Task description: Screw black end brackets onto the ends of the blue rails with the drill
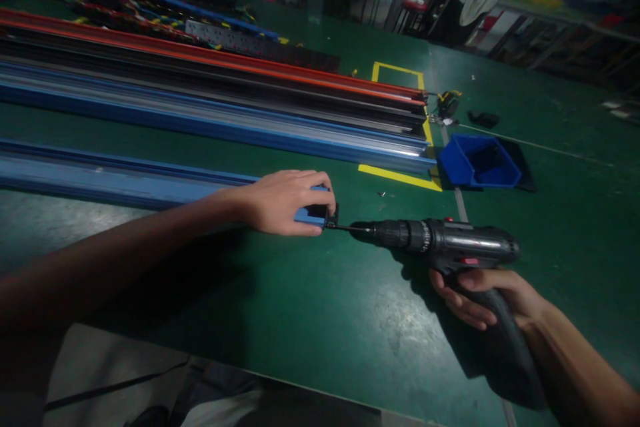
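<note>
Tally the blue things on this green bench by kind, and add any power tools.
long blue metal rail: 2, this one gripped at its end by the left hand, another farther back
blue plastic bin: 1
black cordless drill: 1, in the right hand
Total: 4

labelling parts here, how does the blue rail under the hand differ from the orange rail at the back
The blue rail lies alone near the table edge; the orange rail lies far back, packed against other rails. The left hand grips the blue rail's end, with the bit of the drill at it; no hand touches the orange rail. Both are long and lie flat on the green table, roughly parallel.
</note>
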